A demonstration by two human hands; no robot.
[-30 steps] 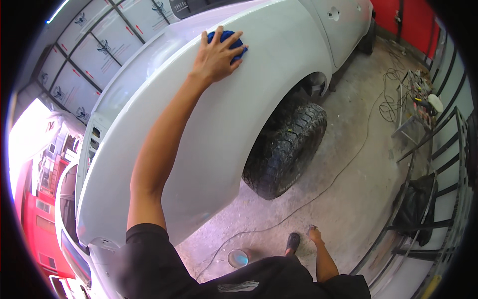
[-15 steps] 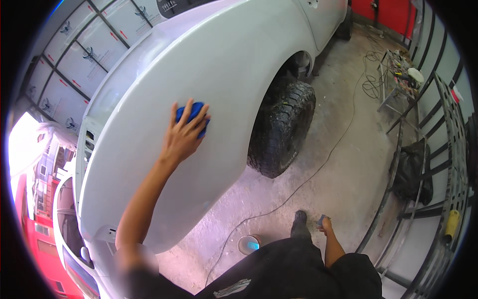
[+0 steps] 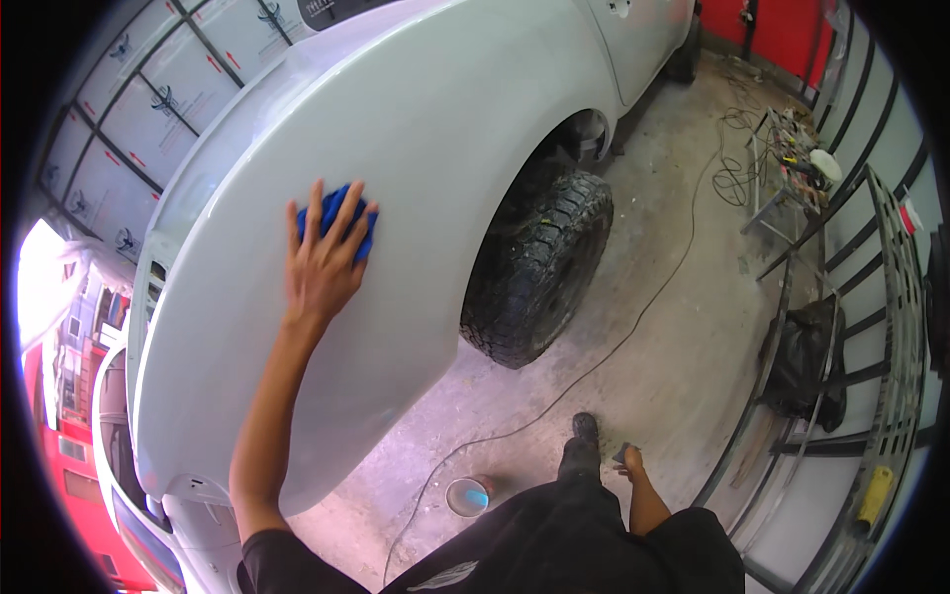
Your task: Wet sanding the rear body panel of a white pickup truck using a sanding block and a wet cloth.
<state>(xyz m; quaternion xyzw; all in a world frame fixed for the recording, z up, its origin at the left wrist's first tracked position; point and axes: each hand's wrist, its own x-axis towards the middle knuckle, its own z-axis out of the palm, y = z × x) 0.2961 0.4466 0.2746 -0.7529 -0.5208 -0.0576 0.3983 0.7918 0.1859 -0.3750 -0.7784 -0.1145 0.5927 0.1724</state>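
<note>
My left hand [image 3: 325, 265] lies with spread fingers over a crumpled blue cloth [image 3: 337, 220], pressing it against the white side panel [image 3: 416, 198] of a vehicle. Parts of the cloth show between and beside the fingers. The panel curves round to a wheel arch, where a black knobbly tyre [image 3: 544, 267] sits to the right of that hand. Low by my right leg, my right hand [image 3: 633, 463] is closed on a small grey pad [image 3: 620, 453], held away from the vehicle. Its exact kind is too small to make out.
A bucket [image 3: 467, 497] with something light blue inside stands on the floor near my legs. A thin cable [image 3: 604, 358] runs across the concrete. On the right are a metal rack [image 3: 896, 297], a black bag [image 3: 807, 366] and a small cluttered stand [image 3: 787, 158].
My left hand has slid the blue cloth leftward and slightly up the panel. The whole view has shifted a little. My right hand still holds the grey pad low down.
</note>
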